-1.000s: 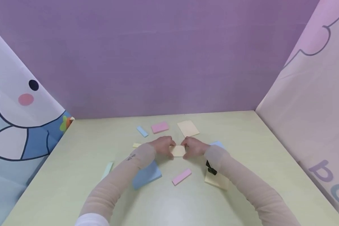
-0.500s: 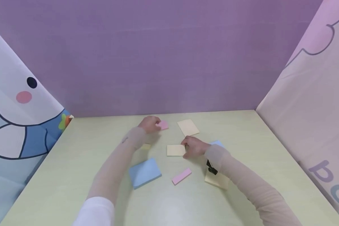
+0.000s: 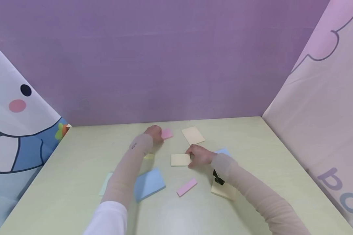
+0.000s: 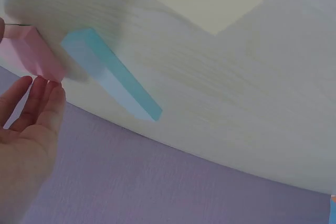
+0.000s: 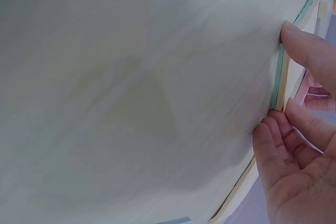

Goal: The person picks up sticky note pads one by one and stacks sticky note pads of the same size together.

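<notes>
Pinching the cream block by its right end, the right hand has it lying flat around the middle of the table; my right-wrist feed shows me a green layer against its underside. Farther back and to the left, I see the left hand grasping the pink block by its left end, also down on the table. The left-wrist feed gives me a light blue strip near that pink block. Behind the cream block I have a cream panel. Nearer the camera lie a blue slab and a pink strip, with a tan slab partly under the right forearm. A purple backdrop rises behind.
</notes>
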Tool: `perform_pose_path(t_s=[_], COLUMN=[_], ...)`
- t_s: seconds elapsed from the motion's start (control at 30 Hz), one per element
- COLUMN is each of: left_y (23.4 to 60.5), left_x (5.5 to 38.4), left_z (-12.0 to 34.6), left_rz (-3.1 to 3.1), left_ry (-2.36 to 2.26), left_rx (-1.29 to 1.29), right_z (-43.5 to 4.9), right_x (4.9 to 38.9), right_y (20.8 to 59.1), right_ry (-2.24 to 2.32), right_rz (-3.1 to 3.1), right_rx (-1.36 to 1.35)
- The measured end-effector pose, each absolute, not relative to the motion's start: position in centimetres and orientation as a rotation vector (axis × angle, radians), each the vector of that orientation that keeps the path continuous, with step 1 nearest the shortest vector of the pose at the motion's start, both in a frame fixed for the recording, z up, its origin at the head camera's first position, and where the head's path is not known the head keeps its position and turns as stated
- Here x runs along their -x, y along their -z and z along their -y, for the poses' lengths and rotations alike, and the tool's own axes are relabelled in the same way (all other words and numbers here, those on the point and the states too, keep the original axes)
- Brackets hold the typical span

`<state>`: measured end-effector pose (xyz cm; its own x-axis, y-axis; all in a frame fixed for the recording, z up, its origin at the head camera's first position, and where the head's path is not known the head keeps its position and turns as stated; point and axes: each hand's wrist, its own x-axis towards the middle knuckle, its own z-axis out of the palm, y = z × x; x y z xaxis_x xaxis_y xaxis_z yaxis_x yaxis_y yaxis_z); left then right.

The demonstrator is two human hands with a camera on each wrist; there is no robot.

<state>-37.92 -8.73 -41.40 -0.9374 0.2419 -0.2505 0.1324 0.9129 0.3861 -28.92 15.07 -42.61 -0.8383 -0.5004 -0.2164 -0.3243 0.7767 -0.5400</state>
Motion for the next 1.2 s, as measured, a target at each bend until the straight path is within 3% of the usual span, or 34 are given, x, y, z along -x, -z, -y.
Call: perform_pose_path(t_s=[0.5, 1.2], left_y=[42.6, 41.1], left_x=[39.1, 36.5], left_z=[8.9, 6.2], left_rz=[-2.815, -2.819], left_ry=[-0.467, -0.259], left_rx=[-0.334, -0.151], right_z=[-14.9, -15.2], right_x=[29.0, 29.0], right_y=[42.9, 42.6], right_ry=[0.667, 0.667], right_rz=[-2.646, -2.651], right_rx=[0.675, 0.665])
